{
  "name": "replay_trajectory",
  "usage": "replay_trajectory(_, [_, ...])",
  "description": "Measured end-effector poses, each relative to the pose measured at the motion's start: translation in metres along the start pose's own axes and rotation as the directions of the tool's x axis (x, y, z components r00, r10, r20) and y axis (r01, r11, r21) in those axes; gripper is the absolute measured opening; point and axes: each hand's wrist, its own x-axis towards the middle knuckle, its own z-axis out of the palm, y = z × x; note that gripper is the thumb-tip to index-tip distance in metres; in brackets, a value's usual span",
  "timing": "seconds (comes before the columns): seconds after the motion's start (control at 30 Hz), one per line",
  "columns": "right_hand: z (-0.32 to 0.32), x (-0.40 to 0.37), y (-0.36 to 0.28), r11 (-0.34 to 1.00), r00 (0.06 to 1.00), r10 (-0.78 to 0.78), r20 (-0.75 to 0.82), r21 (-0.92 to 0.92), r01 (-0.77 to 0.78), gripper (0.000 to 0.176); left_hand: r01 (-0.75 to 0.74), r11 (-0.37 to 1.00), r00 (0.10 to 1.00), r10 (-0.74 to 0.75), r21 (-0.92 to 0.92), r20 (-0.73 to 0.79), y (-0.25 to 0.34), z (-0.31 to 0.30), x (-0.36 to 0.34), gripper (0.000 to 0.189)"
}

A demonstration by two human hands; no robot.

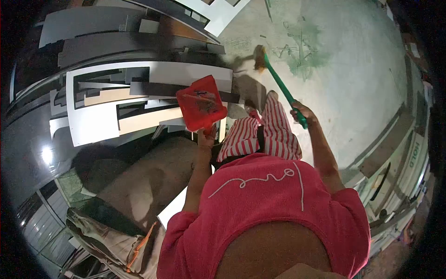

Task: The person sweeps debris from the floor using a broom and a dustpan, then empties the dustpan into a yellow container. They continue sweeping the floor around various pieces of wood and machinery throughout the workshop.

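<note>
My left hand (207, 137) is closed round the handle of a red dustpan (189, 110), held out to the left with its pan facing up. Some dark debris (204, 102) lies in the pan. In my right hand (304, 113) is a brush with a green handle (278, 80), gripped near the handle's end. Its brown bristles (260, 59) point away from me, close over the pale floor (344, 83). The dustpan and the bristles are well apart.
White and grey cut-out panels (95, 128) are stacked on the left, partly behind the dustpan. A tan bag or cloth (107, 242) with an orange strap lies at the lower left. Greenish stains (302, 46) mark the floor ahead. Long boards (395, 139) line the right side.
</note>
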Motion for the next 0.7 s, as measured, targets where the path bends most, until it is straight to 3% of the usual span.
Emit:
replay_trajectory(0.03, [0.009,-0.024,-0.009,0.989,0.996,-0.019,-0.092,-0.146,0.006,0.041,0.014,1.0,0.999,-0.013,-0.022,0.029,-0.003,0.0,0.005,0.036])
replay_trajectory(0.1, [0.022,-0.056,-0.019,0.977,0.988,-0.059,-0.146,-0.209,0.027,0.045,0.03,0.998,0.998,-0.027,-0.05,0.059,-0.012,-0.005,0.015,0.035])
replay_trajectory(0.13, [0.029,-0.067,-0.025,0.962,0.977,-0.097,-0.19,-0.27,0.043,0.05,-0.037,0.997,0.997,0.032,0.065,0.076,-0.015,-0.011,0.019,0.035])
replay_trajectory(0.17, [0.036,-0.076,-0.03,0.962,0.977,-0.096,-0.188,-0.271,0.042,0.05,-0.106,0.978,0.991,0.09,0.179,0.097,-0.016,-0.013,0.02,0.035])
replay_trajectory(0.23, [0.048,-0.087,-0.042,0.961,0.979,-0.109,-0.171,-0.271,0.059,0.06,-0.119,0.973,0.99,0.102,0.198,0.095,-0.017,-0.004,0.019,0.035])
replay_trajectory(0.27, [0.055,-0.088,-0.049,0.925,0.966,-0.104,-0.239,-0.379,0.006,0.068,-0.128,0.968,0.99,0.11,0.215,0.093,-0.018,0.001,0.018,0.035])
replay_trajectory(0.4, [0.056,-0.077,-0.066,0.912,0.964,-0.164,-0.209,-0.404,0.068,0.069,-0.167,0.95,0.985,0.148,0.263,0.09,-0.025,0.035,0.01,0.035])
replay_trajectory(0.47, [0.052,-0.067,-0.081,0.888,0.962,-0.163,-0.22,-0.458,0.046,0.068,-0.106,0.988,0.993,0.112,-0.11,0.043,-0.027,0.064,0.006,0.033])
replay_trajectory(0.5, [0.049,-0.064,-0.088,0.889,0.963,-0.156,-0.219,-0.457,0.04,0.068,-0.11,0.988,0.993,0.114,-0.11,0.036,-0.027,0.065,0.009,0.033])
replay_trajectory(0.57, [0.044,-0.059,-0.106,0.771,0.956,-0.145,-0.255,-0.635,-0.053,0.07,-0.114,0.985,0.993,0.117,-0.131,0.013,-0.025,0.06,0.016,0.031])
replay_trajectory(0.63, [0.044,-0.06,-0.12,0.785,0.971,-0.1,-0.219,-0.616,-0.058,0.07,-0.137,0.97,0.99,0.128,-0.201,-0.057,-0.025,0.047,0.024,0.031])
replay_trajectory(0.7, [0.029,-0.055,-0.125,0.78,0.97,-0.14,-0.196,-0.626,-0.014,0.07,-0.144,0.975,0.982,0.162,-0.167,0.098,-0.024,0.058,0.017,0.031])
